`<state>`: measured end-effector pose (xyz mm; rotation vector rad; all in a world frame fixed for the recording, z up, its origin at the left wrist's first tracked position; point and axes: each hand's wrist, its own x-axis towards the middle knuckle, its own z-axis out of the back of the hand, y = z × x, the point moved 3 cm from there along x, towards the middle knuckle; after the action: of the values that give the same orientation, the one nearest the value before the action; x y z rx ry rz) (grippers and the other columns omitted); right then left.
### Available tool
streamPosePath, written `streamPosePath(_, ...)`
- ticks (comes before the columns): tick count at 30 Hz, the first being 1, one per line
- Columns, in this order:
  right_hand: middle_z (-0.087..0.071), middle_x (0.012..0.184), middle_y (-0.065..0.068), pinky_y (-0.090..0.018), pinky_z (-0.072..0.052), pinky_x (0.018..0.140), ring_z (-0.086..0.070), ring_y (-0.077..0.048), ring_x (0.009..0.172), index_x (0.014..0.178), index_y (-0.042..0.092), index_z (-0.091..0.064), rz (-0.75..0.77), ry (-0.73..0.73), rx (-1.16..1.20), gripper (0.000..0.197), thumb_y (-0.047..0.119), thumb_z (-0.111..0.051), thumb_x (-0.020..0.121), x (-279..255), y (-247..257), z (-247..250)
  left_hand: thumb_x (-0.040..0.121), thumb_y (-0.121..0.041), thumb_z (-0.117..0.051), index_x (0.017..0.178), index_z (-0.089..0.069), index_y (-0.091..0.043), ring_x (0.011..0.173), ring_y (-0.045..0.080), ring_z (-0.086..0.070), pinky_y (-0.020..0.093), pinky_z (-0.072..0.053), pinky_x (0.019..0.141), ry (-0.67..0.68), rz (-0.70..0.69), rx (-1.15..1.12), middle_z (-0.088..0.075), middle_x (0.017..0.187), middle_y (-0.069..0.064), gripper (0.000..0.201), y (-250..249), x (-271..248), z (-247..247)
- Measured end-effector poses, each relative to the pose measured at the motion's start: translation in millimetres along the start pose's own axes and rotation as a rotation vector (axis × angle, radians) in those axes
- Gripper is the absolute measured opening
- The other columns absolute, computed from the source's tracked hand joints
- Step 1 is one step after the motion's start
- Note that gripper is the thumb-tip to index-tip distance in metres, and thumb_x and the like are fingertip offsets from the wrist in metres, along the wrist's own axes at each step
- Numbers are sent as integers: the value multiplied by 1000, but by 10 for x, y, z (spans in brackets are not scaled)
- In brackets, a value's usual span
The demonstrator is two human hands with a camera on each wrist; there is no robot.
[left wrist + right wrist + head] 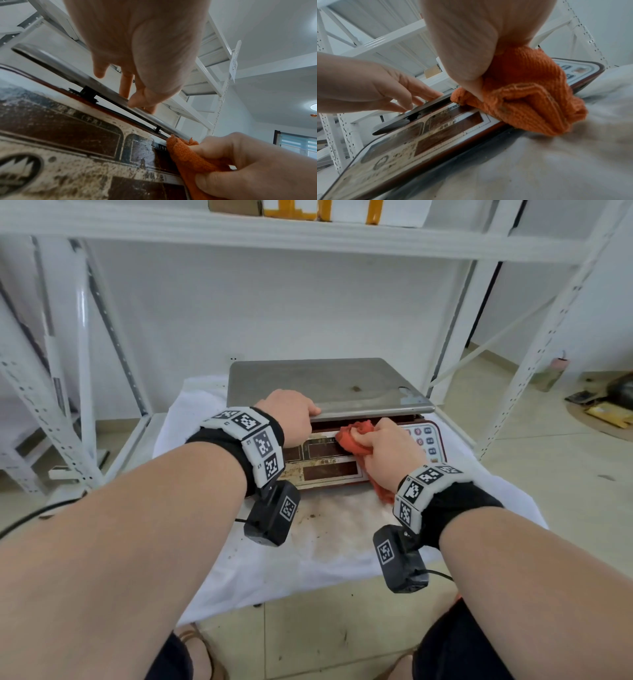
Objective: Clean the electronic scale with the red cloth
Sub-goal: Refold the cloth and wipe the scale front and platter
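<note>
The right hand (pixel 383 453) and red cloth (pixel 356 438) cover part of the scale's keypad (pixel 426 440).

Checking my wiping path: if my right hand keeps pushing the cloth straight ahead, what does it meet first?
Probably the front lip of the steel weighing pan: the red cloth in your right hand already sits just under it on the display panel. Depth is unclear.
</note>
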<state>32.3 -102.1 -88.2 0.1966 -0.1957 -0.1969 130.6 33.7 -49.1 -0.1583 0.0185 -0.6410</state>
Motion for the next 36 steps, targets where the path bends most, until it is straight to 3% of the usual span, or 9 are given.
streamPosePath(5, -65, 100, -3, -33, -48, 84, -61, -26, 96, 119, 27, -59, 49, -6, -33, 29, 28, -36, 101, -122, 45, 93, 88, -1, -39, 137, -46, -29, 130, 21, -42, 34, -37, 107, 23, -5, 11, -43, 144, -1, 57, -42, -53, 33)
streamPosePath(10, -62, 111, -4, -31, -48, 84, -59, -26, 99, 131, 31, -47, 5, 43, -133, 34, 25, -42, 97, -182, 159, 52, 89, -2, -38, 138, -45, -28, 131, 21, -42, 33, -36, 107, 31, -14, 29, -42, 145, 0, 56, -41, -72, 54)
streamPosePath(15, -65, 96, -2, -25, -40, 71, -60, -21, 88, 110, 26, -60, -45, 4, -66, 23, 19, -46, 92, -225, 167, 11, 90, -1, -37, 140, -42, -26, 133, 20, -39, 30, -34, 108, 42, -37, 72, -39, 147, 0, 56, -54, -75, 70)
streamPosePath(19, -65, 100, -5, -29, -42, 80, -60, -25, 95, 111, 22, -61, -93, -41, -35, 26, 27, -41, 96, -198, 134, 107, 91, 0, -37, 139, -43, -25, 130, 20, -42, 31, -37, 106, 50, -58, 117, -42, 146, 0, 54, -73, -68, 94)
streamPosePath(23, -65, 101, -2, -28, -42, 78, -61, -23, 93, 111, 22, -59, -180, -110, -12, 23, 25, -42, 96, -181, 141, 72, 91, 0, -36, 137, -47, -25, 127, 19, -46, 30, -39, 104, 48, -71, 139, -45, 143, -2, 53, -64, -18, 86)
streamPosePath(25, -64, 92, 0, -27, -41, 70, -58, -23, 81, 111, 24, -56, -154, -98, -70, 20, 19, -47, 93, -182, 194, 4, 91, 0, -35, 136, -48, -25, 126, 20, -46, 30, -39, 104, 47, -71, 133, -46, 142, -2, 53, -53, -8, 79)
streamPosePath(28, -46, 68, 4, -26, -37, 63, -44, -18, 66, 86, 23, -47, -157, -123, -94, 13, 11, -49, 89, -226, 293, -56, 91, 0, -35, 136, -48, -25, 128, 19, -45, 30, -38, 104, 41, -70, 125, -45, 143, -2, 53, -46, -13, 78)
streamPosePath(34, -64, 95, -6, -32, -48, 78, -59, -25, 89, 103, 18, -61, -87, -14, -34, 21, 24, -44, 93, -212, 282, 55, 92, -2, -35, 140, -43, -26, 131, 20, -41, 29, -36, 105, 51, -65, 130, -41, 146, -1, 54, -67, -37, 85)
streamPosePath(36, -65, 96, -6, -34, -49, 82, -60, -26, 91, 107, 20, -60, -85, -19, -34, 21, 23, -44, 93, -206, 249, 111, 92, -2, -35, 140, -43, -26, 130, 20, -42, 30, -37, 105, 57, -60, 131, -41, 146, -1, 54, -65, -32, 85)
